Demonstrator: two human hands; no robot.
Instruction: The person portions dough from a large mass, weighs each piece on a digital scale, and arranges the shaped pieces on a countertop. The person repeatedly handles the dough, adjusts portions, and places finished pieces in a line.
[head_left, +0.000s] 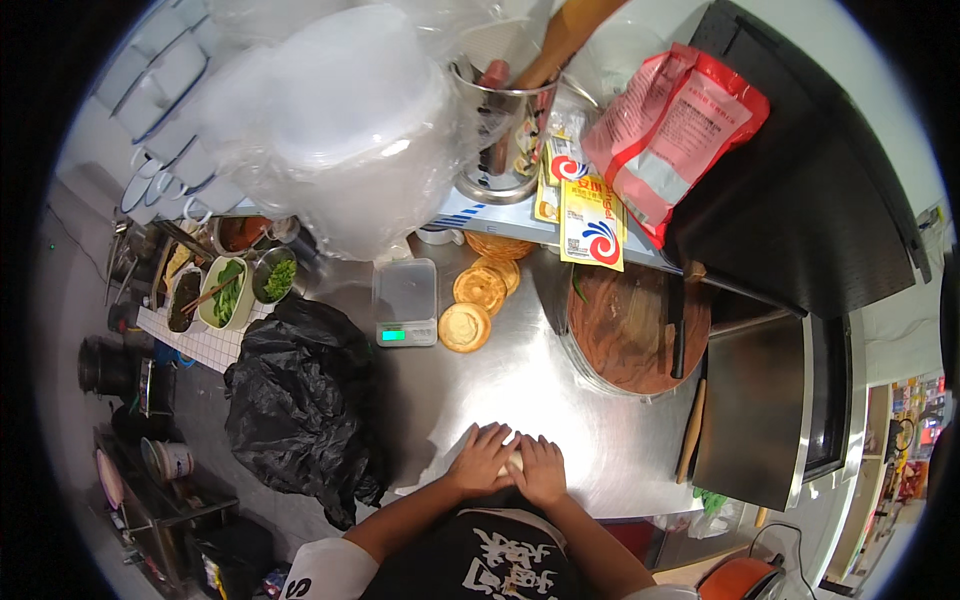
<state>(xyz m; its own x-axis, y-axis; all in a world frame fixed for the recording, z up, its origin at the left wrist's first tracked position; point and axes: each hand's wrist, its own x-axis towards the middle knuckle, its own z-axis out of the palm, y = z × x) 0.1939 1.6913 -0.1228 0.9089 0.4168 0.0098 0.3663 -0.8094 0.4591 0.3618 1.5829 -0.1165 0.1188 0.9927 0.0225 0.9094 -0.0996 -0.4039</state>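
Note:
Close to the front edge of the steel worktop (525, 390), my left hand (482, 459) and my right hand (541, 471) lie side by side over a small piece of pale dough (511, 463). Their fingers point away from me and cover most of it, so only a strip shows between them. Further off, a round flatbread with a browned rim (464, 328) sits on the steel. Two more flatbreads (480, 290) overlap behind it. A digital kitchen scale (405, 302) with a lit display stands just left of the breads.
A black plastic bag (300, 412) bulges at the left. On the right stand a round wooden chopping block (630, 330) with a cleaver (677, 337), and a wooden rolling pin (691, 431). Above the worktop's back, a shelf (487, 214) carries bagged white containers (345, 97) and yellow packets (592, 221).

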